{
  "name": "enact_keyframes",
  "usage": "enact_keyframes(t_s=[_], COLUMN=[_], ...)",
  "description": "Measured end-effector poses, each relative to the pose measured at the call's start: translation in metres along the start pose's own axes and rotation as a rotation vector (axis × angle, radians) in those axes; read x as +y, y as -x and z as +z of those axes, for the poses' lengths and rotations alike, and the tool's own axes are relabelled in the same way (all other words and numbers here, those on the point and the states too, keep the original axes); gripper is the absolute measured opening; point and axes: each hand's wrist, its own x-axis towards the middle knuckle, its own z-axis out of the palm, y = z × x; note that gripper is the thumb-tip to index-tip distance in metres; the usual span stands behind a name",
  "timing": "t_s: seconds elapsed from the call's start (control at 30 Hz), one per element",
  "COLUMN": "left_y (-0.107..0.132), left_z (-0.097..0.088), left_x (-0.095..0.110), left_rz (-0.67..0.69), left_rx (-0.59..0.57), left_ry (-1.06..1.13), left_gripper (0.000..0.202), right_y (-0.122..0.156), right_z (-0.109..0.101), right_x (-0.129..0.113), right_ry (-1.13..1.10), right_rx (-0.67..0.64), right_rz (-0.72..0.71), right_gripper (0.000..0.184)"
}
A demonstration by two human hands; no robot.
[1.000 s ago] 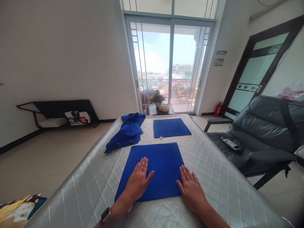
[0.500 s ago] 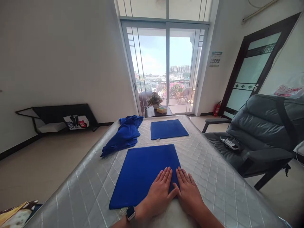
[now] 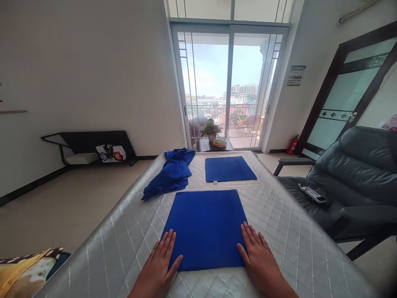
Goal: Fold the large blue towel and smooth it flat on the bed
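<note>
A flat blue folded cloth [image 3: 207, 227] lies in front of me on a silvery quilted mattress [image 3: 279, 231]. My left hand [image 3: 159, 263] rests flat at the cloth's left edge, fingers stretched forward. At its right edge my right hand [image 3: 257, 252] lies flat too, thumb spread from the fingers. Neither hand grips anything. Farther back sits a second flat folded blue cloth [image 3: 231, 169] with a small white tag on its near edge. To the left of it is a crumpled pile of blue cloth [image 3: 172, 171].
A grey recliner chair [image 3: 366, 165] with a white power strip [image 3: 313, 193] on its seat stands at the right. Beyond the mattress are a small dark table [image 3: 203, 145] with a potted plant [image 3: 211, 129] and sliding glass doors. A patterned fabric [image 3: 27, 273] shows at the lower left.
My left hand has moved from the cloth's right side to its left edge. My right hand stays by the right edge. The view has turned slightly left.
</note>
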Motion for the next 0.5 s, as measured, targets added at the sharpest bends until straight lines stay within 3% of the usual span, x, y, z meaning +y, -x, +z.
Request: enact_keyframes(t_s=[0.3, 0.5], left_y=[-0.005, -0.005], left_z=[0.011, 0.011], left_x=[-0.003, -0.005], left_rz=[0.006, 0.029], left_rx=[-0.025, -0.005], left_ry=[0.084, 0.097], left_gripper=[0.069, 0.067], right_y=[-0.002, -0.018], right_z=[0.002, -0.02], right_x=[0.006, 0.0], right_ry=[0.06, 0.121], right_rx=[-0.006, -0.003], right_rz=[-0.007, -0.042], right_gripper=[0.068, 0.067])
